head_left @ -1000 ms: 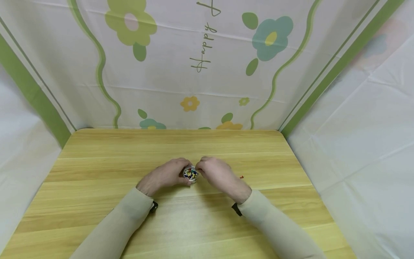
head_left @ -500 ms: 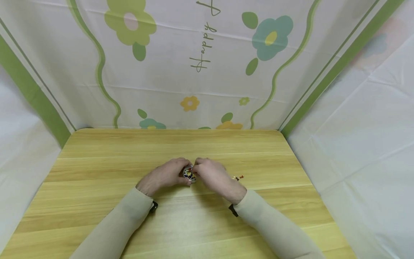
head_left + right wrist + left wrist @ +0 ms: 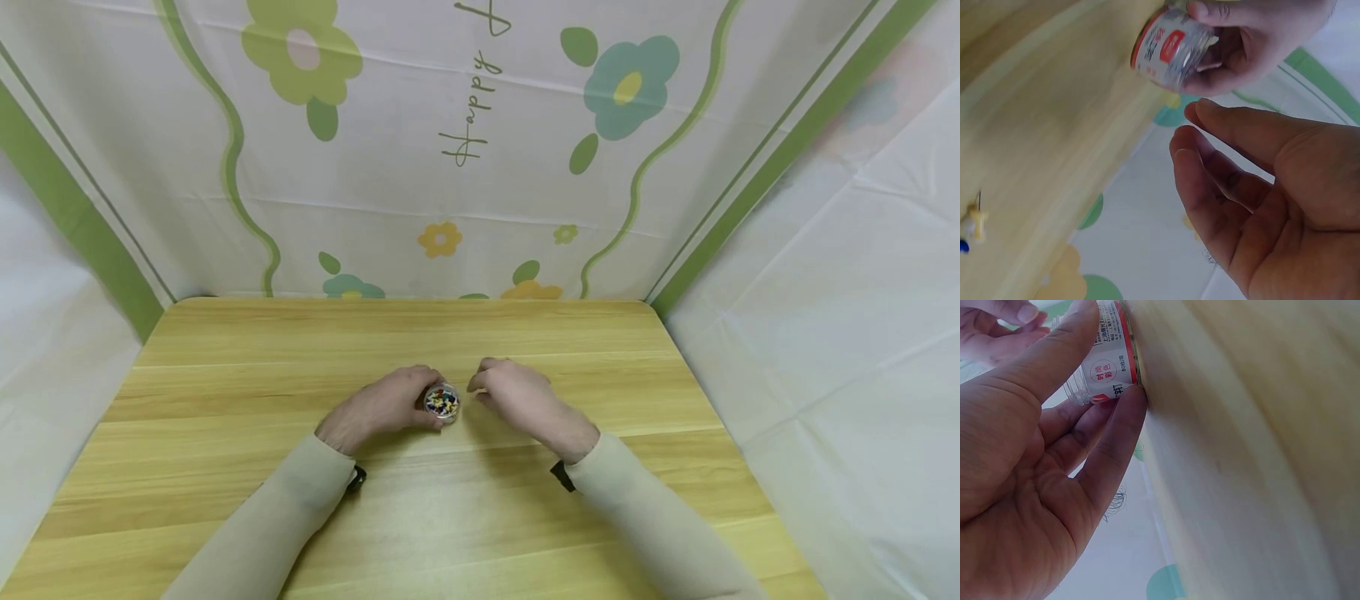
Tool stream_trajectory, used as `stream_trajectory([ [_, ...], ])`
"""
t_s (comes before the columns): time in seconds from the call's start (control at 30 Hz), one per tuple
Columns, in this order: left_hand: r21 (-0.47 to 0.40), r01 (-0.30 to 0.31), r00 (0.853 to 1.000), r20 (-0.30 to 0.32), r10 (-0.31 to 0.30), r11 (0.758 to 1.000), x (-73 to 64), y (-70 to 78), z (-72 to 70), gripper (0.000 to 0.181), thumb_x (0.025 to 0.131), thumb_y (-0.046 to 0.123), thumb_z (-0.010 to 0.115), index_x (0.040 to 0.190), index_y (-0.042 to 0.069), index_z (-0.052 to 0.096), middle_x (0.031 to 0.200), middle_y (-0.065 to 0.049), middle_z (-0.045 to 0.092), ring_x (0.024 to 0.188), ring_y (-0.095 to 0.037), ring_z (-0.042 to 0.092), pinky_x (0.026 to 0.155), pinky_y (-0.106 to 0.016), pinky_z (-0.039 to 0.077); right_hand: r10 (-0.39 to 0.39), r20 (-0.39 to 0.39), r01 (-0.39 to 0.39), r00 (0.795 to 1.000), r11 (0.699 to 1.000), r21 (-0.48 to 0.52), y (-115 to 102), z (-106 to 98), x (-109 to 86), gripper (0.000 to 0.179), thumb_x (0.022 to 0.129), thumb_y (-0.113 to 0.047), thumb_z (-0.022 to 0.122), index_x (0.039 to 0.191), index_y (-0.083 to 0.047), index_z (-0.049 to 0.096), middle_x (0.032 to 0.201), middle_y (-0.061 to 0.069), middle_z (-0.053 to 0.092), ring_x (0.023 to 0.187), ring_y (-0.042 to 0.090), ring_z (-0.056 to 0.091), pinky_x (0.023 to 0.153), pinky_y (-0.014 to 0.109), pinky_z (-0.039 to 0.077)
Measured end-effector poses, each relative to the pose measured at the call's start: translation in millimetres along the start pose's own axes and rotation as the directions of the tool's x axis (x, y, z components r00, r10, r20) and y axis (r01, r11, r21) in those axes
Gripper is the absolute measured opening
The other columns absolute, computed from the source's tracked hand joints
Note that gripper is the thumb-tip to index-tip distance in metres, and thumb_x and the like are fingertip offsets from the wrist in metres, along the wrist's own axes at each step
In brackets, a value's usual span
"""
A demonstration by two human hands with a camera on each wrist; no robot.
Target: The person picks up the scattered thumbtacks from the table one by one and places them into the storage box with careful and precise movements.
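Observation:
A small clear round jar [image 3: 442, 403] of multicoloured push pins stands open-topped on the table. My left hand [image 3: 390, 404] grips its left side, thumb and fingers round it. In the left wrist view, the jar's white label [image 3: 1102, 372] with a red band shows between the fingers. A short gap to the jar's right separates it from my right hand [image 3: 522, 404]. In the right wrist view, the thumb and fingertips are bent loosely and apart, and nothing shows between them. Loose push pins [image 3: 974, 225], pale and blue, lie on the table there; the right hand hides them in the head view.
The wooden table [image 3: 420, 525] spreads on all sides of the hands. Behind its far edge hangs a white cloth [image 3: 390, 183] with printed flowers, and similar cloth closes off the left and right sides.
My right hand reached in over the jar's mouth, then drew back to the right, away from it. It now covers the loose pins. The left hand and jar have stayed put.

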State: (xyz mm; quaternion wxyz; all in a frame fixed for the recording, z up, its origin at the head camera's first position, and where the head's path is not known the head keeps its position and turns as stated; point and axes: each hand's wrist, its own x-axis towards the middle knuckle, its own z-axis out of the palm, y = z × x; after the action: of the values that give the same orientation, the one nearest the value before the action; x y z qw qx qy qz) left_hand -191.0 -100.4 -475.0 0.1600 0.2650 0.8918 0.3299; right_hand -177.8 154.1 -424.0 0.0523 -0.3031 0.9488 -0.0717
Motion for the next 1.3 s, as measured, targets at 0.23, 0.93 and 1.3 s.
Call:
stream_trajectory([
  [0.23, 0.007, -0.008, 1.0, 0.002, 0.008, 1.0, 0.7, -0.9, -0.1, 0.052, 0.102, 0.027, 0.095, 0.145, 0.007, 0.073, 0.134, -0.007, 0.077, 0.121, -0.022, 0.071, 0.115, -0.051, 0.062, 0.051, 0.044, -0.05, 0.998, 0.999, -0.02, 21, -8, -11.1, 0.018, 0.106, -0.007, 0.087, 0.124, -0.01, 0.09, 0.123, 0.007, 0.084, 0.112, 0.028, 0.085, 0.09, 0.045, 0.073],
  [0.93, 0.007, -0.011, 1.0, 0.007, 0.011, 1.0, 1.2, -1.8, 0.7, 0.049, 0.102, 0.026, 0.095, 0.142, 0.008, 0.074, 0.134, -0.007, 0.077, 0.121, -0.022, 0.071, 0.114, -0.05, 0.062, 0.119, 0.13, -0.111, 0.984, 0.991, -0.071, 60, -2, -39.1, 0.009, 0.102, 0.0, 0.088, 0.105, -0.008, 0.088, 0.108, 0.007, 0.088, 0.094, 0.022, 0.081, 0.076, 0.04, 0.071],
  [1.3, -0.001, -0.01, 1.0, 0.008, 0.01, 1.0, 0.6, -1.1, 0.4, 0.049, 0.102, 0.026, 0.095, 0.142, 0.008, 0.074, 0.133, -0.007, 0.077, 0.12, -0.022, 0.072, 0.113, -0.049, 0.062, 0.125, 0.145, -0.108, 0.981, 0.987, -0.119, 66, 7, -44.3, 0.017, 0.098, 0.004, 0.09, 0.093, -0.009, 0.081, 0.097, 0.005, 0.082, 0.083, 0.018, 0.073, 0.067, 0.034, 0.066],
])
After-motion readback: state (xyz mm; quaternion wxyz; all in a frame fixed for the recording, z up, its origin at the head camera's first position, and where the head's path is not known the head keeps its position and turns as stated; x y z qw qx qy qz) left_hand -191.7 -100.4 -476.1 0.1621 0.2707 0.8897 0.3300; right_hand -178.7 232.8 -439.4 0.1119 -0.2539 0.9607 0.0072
